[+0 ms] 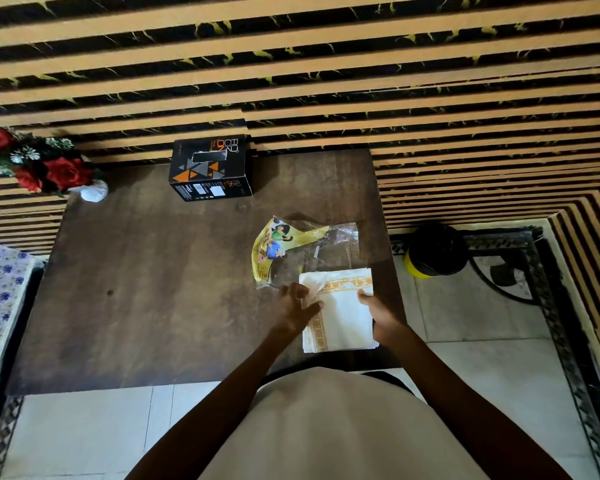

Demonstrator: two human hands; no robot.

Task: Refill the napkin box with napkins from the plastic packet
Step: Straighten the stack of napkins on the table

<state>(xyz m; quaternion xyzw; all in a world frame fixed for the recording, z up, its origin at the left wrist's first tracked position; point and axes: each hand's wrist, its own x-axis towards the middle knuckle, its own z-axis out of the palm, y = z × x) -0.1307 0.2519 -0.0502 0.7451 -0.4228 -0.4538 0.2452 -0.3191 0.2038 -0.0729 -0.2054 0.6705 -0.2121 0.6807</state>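
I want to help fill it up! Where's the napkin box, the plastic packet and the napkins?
napkin box (211, 168): head view, on its black top face.
plastic packet (274, 247): head view, on its yellow printed part.
napkins (343, 320): head view, on the white middle of the stack.

Dim indoor light, wide-angle edge bending, hands slightly blurred.

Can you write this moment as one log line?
napkins: out of packet, on table | both hands on stack | box: not yet refilled

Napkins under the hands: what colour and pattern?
White napkins with an orange patterned border, head view.
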